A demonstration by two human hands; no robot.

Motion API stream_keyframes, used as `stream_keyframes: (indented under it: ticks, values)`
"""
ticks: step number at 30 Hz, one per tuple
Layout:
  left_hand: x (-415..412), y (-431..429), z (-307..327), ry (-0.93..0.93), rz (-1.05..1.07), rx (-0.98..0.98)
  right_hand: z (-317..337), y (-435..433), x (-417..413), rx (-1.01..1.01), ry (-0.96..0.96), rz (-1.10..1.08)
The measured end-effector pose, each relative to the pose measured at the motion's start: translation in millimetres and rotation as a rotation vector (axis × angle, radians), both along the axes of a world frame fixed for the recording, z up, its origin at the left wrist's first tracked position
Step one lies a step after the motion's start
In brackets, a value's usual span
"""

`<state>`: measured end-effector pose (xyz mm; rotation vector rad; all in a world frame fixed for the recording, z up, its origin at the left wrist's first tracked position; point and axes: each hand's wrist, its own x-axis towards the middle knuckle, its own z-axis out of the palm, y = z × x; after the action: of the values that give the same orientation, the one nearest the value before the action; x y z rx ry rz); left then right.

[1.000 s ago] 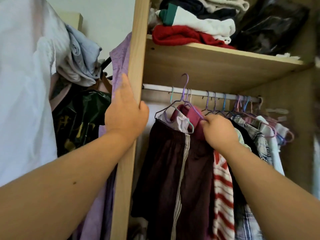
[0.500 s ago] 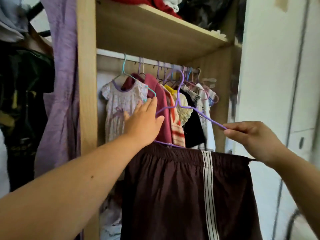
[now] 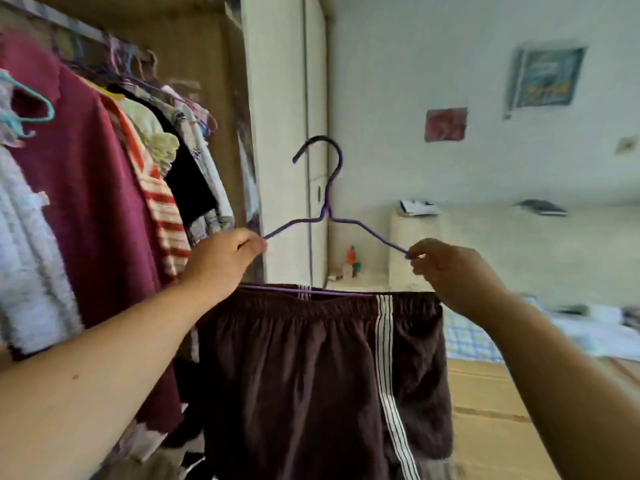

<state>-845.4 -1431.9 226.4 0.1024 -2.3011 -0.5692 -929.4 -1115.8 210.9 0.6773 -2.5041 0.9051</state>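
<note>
dark brown shorts point(image 3: 311, 382) with white side stripes are hung from a purple wire hanger point(image 3: 327, 202), held out clear of the wardrobe clothes point(image 3: 86, 188). hanger's left shoulder is gripped by left hand point(image 3: 221, 261), right shoulder is pinched by right hand point(image 3: 446, 268). shorts sit below and between both hands.

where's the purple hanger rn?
Head view, centre: the purple hanger is midair, hook free, left hand gripping its left shoulder and right hand pinching its right, brown striped shorts hanging from its bar, right of the wardrobe's hanging clothes.
</note>
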Motion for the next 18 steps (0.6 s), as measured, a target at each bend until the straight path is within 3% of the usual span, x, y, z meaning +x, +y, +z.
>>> stream_keyframes:
  ticks: [5, 18]
  values:
    - [11.8, 59.1, -49.0, -0.211, -0.311, 0.02, -66.4, 67.1, 91.6, 0.044, -0.182, -0.217]
    - [66.0, 293.2, -172.5, -0.652, -0.894, -0.163, -227.7, 233.4, 341.8, -0.195, -0.578, -0.78]
